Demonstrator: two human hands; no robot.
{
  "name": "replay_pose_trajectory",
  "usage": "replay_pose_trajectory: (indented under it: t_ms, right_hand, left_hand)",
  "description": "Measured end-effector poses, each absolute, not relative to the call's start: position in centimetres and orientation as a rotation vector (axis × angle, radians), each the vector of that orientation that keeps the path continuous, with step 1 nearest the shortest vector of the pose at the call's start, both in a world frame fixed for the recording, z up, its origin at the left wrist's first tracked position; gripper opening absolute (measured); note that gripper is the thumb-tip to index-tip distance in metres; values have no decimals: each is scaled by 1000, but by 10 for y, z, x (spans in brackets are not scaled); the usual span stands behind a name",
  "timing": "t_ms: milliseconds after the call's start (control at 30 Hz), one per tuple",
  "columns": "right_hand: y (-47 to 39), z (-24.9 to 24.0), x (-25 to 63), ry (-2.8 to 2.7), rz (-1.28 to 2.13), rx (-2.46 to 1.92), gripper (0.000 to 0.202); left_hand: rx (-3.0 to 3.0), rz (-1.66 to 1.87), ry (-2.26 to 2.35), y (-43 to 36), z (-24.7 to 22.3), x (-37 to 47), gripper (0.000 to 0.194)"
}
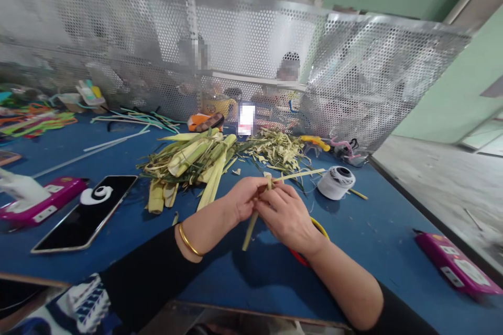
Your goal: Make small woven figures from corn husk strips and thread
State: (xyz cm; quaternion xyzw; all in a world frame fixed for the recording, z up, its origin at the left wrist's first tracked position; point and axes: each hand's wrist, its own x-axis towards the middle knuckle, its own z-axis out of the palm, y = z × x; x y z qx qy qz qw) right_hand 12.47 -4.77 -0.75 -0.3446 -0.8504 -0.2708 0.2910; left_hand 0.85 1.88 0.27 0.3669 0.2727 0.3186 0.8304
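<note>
My left hand [248, 196], with a gold bangle at the wrist, is closed in a pinch on a pale green corn husk strip [250, 233]. Against it, my right hand [288, 214] has its fingers curled on the same piece. One end hangs down below the hands, and a thin strip [302, 174] sticks out to the right. My fingers hide where the strips meet. Partly covered by my right hand and wrist, a red and yellow ring-shaped item [320, 226] rests on the blue table [243, 282]. A white thread spool [337, 183] stands right of my hands.
A heap of corn husks [192, 157] lies behind my left hand, with a pile of husk scraps [281, 149] beside it. A phone [88, 214] and a magenta power strip [51, 199] lie left; another power strip [458, 264] lies right. A perforated metal screen [251, 31] stands behind.
</note>
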Motion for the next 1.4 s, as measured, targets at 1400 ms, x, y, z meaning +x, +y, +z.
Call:
replay_pose_trajectory:
  t_ms: [1400]
  right_hand:
    - [-40,4,148,-1751,-150,-1053,18]
  left_hand:
    - [1091,821,826,14,16,0,17]
